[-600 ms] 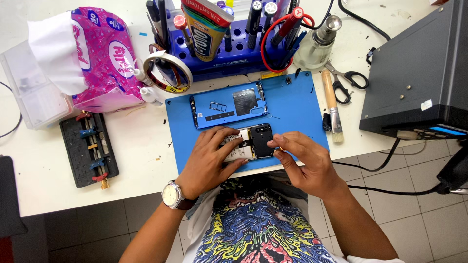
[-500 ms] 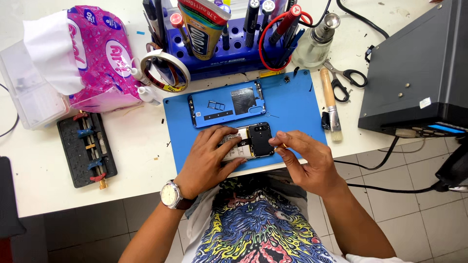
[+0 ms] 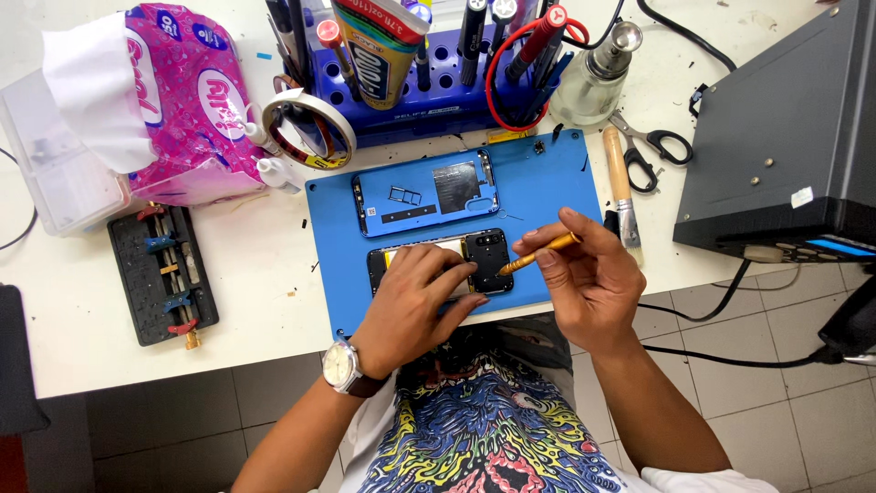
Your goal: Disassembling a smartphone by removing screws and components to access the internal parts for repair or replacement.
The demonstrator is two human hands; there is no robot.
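Left hand: the left hand (image 3: 415,306) lies flat on the opened phone (image 3: 440,263) at the centre of the frame, fingers pressed down over its left and middle part, holding it to the blue mat (image 3: 557,196).
Right hand: the right hand (image 3: 589,278) pinches a slim orange-handled tool (image 3: 538,253) between thumb and forefingers, right of centre.
Phone's place: near the lower edge of the mat, long axis running left to right; its dark right end shows clear of the left fingers.
Key relation: the tool slants down to the left, its tip just beside or touching the phone's right end; the right hand is nearer that end.
Around: a blue back cover (image 3: 425,192) lies above the phone, a brush (image 3: 620,187) and scissors (image 3: 652,146) sit to the right, and a tape roll (image 3: 306,128) sits at upper left.
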